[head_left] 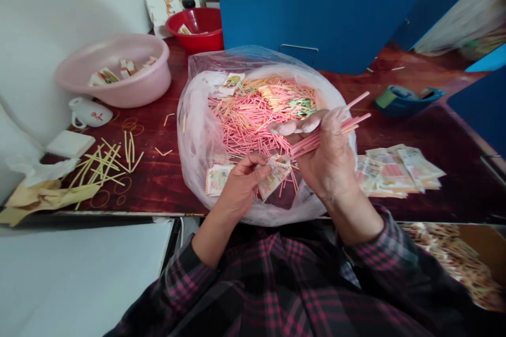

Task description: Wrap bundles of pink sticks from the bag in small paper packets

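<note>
No legible text; printed paper slips (399,169) too blurred.

Pink basin (113,89), red bowl (194,29), white mug (90,112) on dark-red wood tabletop (148,187)

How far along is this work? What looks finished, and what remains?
Looks done: the paper slips stacked beside the plastic bag. In hand: the right hand grips pink sticks, the left hand a single slip. Left: many loose sticks inside the bag.
</note>
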### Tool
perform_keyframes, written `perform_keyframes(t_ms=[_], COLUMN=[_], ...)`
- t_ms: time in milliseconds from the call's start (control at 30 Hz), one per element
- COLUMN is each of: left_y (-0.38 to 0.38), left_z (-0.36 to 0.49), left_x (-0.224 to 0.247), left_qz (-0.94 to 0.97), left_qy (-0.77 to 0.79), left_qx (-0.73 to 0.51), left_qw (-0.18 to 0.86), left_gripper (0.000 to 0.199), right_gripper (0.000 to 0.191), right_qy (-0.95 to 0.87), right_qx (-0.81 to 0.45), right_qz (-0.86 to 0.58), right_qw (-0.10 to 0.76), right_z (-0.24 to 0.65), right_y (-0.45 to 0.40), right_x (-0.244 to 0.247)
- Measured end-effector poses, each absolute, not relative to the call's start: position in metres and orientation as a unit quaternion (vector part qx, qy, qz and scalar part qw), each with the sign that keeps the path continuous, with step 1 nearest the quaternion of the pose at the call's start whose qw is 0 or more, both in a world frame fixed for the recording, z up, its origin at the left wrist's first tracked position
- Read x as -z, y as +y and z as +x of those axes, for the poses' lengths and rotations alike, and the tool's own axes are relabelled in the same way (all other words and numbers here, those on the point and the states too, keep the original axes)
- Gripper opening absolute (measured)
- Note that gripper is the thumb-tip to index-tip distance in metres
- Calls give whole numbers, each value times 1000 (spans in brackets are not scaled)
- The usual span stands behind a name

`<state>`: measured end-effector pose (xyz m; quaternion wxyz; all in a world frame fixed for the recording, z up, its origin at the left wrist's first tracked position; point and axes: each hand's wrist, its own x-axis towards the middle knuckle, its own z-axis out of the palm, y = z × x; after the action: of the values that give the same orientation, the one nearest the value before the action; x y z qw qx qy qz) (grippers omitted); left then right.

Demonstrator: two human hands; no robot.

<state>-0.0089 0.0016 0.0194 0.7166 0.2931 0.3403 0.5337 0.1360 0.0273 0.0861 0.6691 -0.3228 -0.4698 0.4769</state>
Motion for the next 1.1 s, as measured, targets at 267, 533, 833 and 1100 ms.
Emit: perform_keyframes(t_ms=[267,533,833,1100], left_y=[0,0,2,4], left_z=[-3,-4,-4,1], left_x=[-21,-18,-17,-15], left_qz=[259,237,270,263], left_qy=[318,311,310,324], left_qx=[-526,-510,-510,-516], left_qw=[745,766,756,748], left_gripper=[41,41,44,48], right_gripper=[45,32,42,34], right_qy=[-507,-542,-590,-574], right_qx=[-485,-425,-521,-518], right_qz=[-332,-322,-366,-356], right_qw=[630,649,497,525], right_z=[130,138,148,151], right_y=[17,11,15,18], right_x=[-70,-56,-53,-55])
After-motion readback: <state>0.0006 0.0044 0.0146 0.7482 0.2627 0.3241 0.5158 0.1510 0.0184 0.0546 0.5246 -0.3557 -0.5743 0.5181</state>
